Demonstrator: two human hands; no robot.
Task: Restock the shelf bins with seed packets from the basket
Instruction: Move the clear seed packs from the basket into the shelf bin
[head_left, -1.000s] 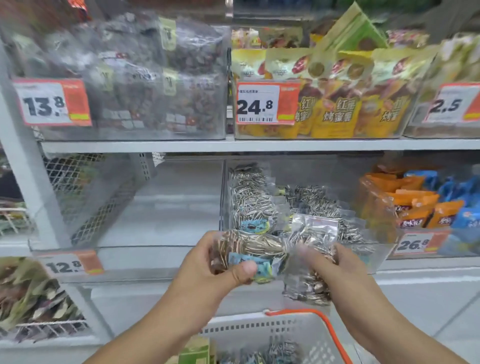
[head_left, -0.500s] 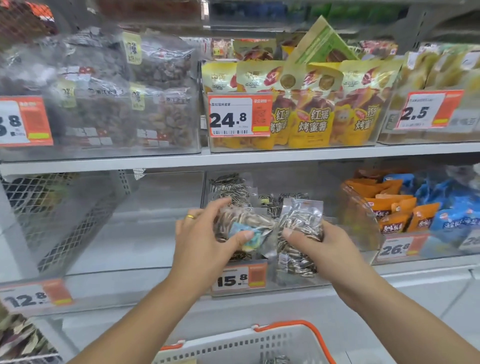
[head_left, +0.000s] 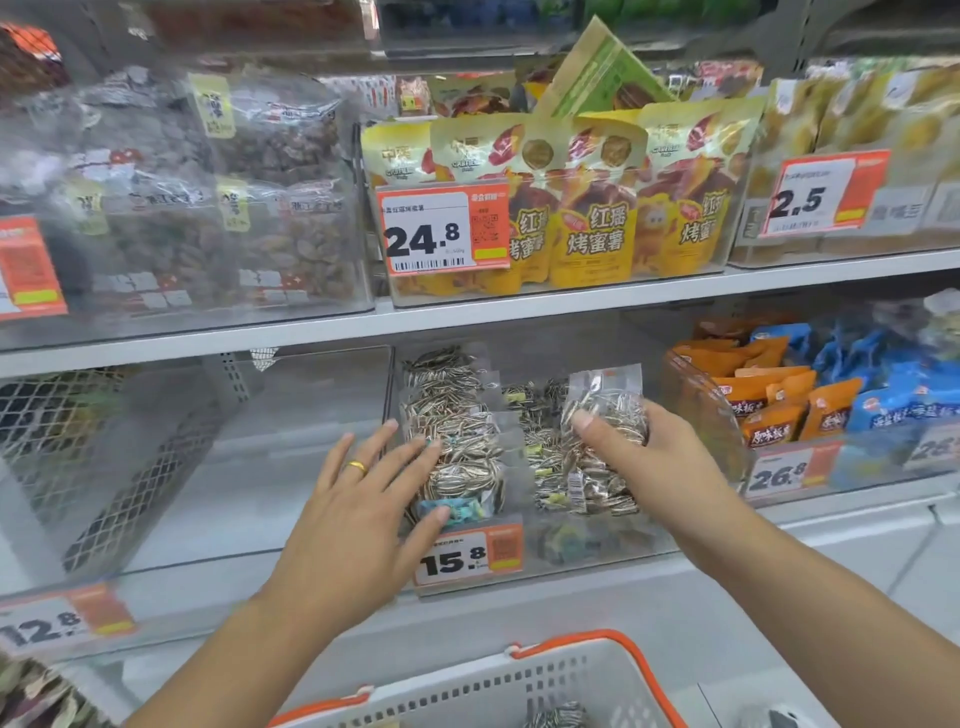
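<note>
Head view: we look down at two shelves of clear bins, our two bare hands reaching into the middle bin (head_left: 524, 551) of the lower shelf.
Left hand (head_left: 358, 499): ours lies flat with straight, spread fingers, the fingertips touching a seed packet at the front left of the bin; it grasps nothing. A gold ring (head_left: 356, 466) sits on one finger.
Front-left packet (head_left: 467, 478): we see a clear pack of striped seeds with a blue label at its lower end, standing just behind the bin's front wall.
Right hand (head_left: 639, 452): ours is curled round a second packet, thumb across its front, fingers behind it.
Held packet (head_left: 605, 410): we hold it upright over the right half of the bin, its clear sealed top pointing up; whether its lower end rests on the packets below, we cannot tell.
Bin contents: we count more seed packets (head_left: 447, 384) stacked at the back left and others lying under the held one.
Price tag (head_left: 470, 556): we read 15.8 on the bin's front wall, right below our left fingertips.
Basket (head_left: 519, 686): ours is white with an orange rim, at the bottom edge, with one seed pack (head_left: 556, 717) showing inside.
Left neighbour: we see a bin (head_left: 208, 467) with a 12.8 tag.
Right neighbour: we see a bin of orange and blue snack bags (head_left: 810, 405), tagged 26.8.
Upper shelf: we see yellow pouches (head_left: 592, 223) behind a 24.8 tag, and clear bags of dried fruit (head_left: 208, 208) to their left.
</note>
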